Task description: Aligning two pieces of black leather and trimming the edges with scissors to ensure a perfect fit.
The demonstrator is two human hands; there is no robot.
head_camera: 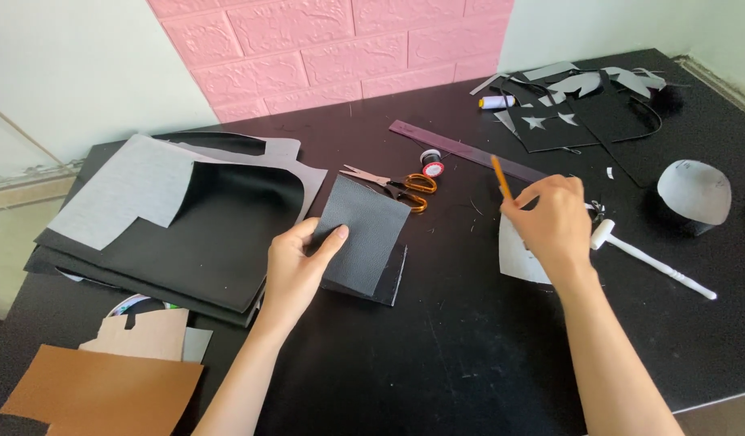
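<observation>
My left hand point(295, 262) grips the left edge of a dark grey fabric square point(364, 230), thumb on top, lifting it slightly off a black piece beneath. My right hand point(554, 222) holds an orange pencil point(501, 176) upright, over a pale grey cut-out piece point(518, 258) lying on the black table point(469, 347). Orange-handled scissors point(400, 186) lie just beyond the fabric square.
A stack of black and grey sheets point(203, 226) sits at the left, brown leather point(98, 396) at the front left. A dark ruler point(469, 152), thread spools point(431, 163), a white mallet point(647, 258), a grey dome form point(695, 194) and cut scraps point(574, 105) lie behind and right.
</observation>
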